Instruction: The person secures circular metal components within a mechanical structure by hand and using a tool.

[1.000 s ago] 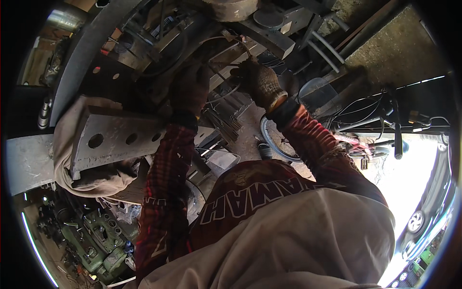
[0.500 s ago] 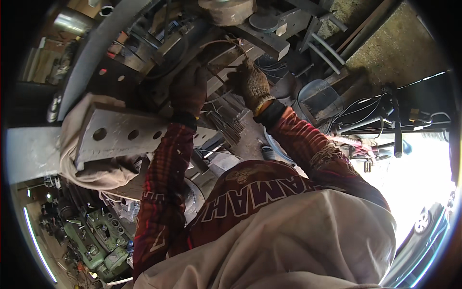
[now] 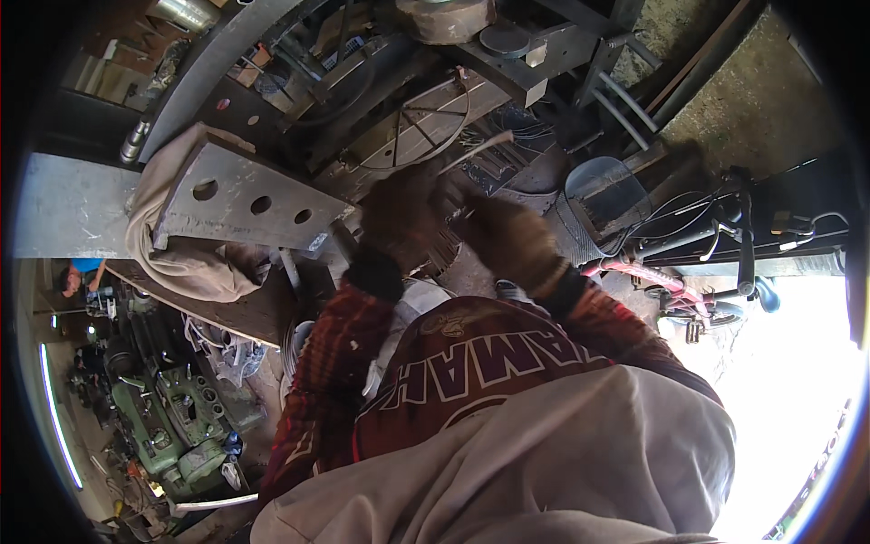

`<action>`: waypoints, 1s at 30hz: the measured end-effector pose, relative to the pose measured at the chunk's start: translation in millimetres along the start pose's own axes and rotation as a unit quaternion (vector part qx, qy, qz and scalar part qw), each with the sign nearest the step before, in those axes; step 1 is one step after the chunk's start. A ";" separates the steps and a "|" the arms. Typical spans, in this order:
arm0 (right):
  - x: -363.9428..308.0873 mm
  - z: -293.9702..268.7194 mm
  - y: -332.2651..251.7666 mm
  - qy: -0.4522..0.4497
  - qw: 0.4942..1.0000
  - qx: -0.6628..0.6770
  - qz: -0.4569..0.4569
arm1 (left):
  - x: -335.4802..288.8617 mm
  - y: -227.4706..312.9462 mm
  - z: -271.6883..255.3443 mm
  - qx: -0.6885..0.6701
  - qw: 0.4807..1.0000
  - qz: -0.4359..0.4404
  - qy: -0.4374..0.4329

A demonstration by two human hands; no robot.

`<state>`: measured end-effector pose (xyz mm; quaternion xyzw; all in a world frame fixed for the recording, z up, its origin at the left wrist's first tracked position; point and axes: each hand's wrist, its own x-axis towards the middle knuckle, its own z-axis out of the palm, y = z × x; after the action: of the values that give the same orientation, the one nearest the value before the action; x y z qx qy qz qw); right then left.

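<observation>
My two gloved hands are close together before my chest, both dark and smeared by motion. From the fingers of my left hand [image 3: 399, 213], which look closed, a thin stick with a pale, wider end [image 3: 485, 147] points up to the right. My right hand [image 3: 517, 240] is beside it, its fingers too blurred to read. Beyond the hands, a thin metal ring with spokes [image 3: 396, 136] rests against a long steel beam [image 3: 362, 150]. Several thin rods [image 3: 442, 252] are partly hidden below the hands.
At left, a steel bar with round holes [image 3: 240, 201] lies over a beige cloth [image 3: 149, 240]. A mesh basket [image 3: 605, 204] and a pink bicycle frame [image 3: 666, 286] are to the right. Green machinery [image 3: 168, 422] stands lower left, with another person [image 3: 72, 279] beyond it.
Both hands have drawn back toward my body and closer together. The spoked ring, earlier partly behind my hands, now shows fully. The pale-ended stick has come into sight.
</observation>
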<state>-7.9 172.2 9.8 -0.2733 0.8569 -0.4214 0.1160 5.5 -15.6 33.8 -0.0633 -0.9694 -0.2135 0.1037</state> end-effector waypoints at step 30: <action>63.3 -13.4 96.7 0.081 0.989 -0.008 -0.121 | 14.8 69.0 51.4 0.050 0.978 -0.118 -0.162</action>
<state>-101.6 193.1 -55.9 -0.3408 0.8276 -0.4459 -0.0075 -6.4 69.6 19.3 0.0231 -0.9834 -0.1621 -0.0777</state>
